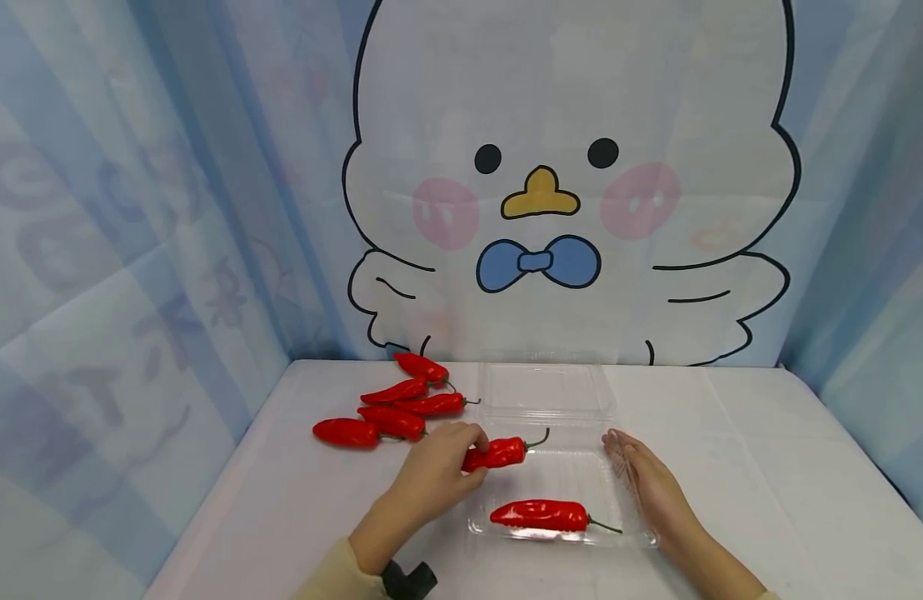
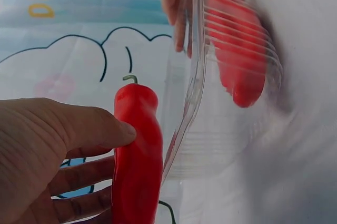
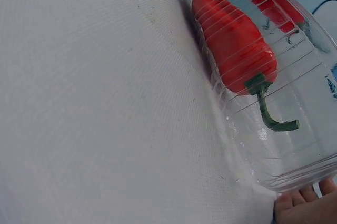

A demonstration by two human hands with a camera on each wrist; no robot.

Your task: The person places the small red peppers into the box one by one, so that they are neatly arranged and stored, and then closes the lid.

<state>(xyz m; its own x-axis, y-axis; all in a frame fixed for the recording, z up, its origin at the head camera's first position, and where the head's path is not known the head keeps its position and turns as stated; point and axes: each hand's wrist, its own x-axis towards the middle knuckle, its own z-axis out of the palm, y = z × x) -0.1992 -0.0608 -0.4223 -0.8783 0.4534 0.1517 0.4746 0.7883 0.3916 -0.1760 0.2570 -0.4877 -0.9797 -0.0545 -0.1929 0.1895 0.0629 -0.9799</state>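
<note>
My left hand (image 1: 445,458) pinches a red chili pepper (image 1: 504,452) between thumb and fingers, over the left part of a clear plastic box (image 1: 566,467). Its green stem points to the right. In the left wrist view the thumb lies on this pepper (image 2: 138,150) near its stem end. A second red pepper (image 1: 540,515) lies lengthwise along the near side inside the box; the right wrist view shows this pepper (image 3: 231,39) through the ribbed wall. My right hand (image 1: 652,483) rests against the box's right wall with its fingers extended.
Several more red peppers (image 1: 390,421) lie loosely grouped on the white tabletop (image 1: 769,467), left of the box. The box's clear lid (image 1: 547,390) is laid back flat behind it. A curtain (image 1: 566,317) printed with a cartoon bird hangs behind the table.
</note>
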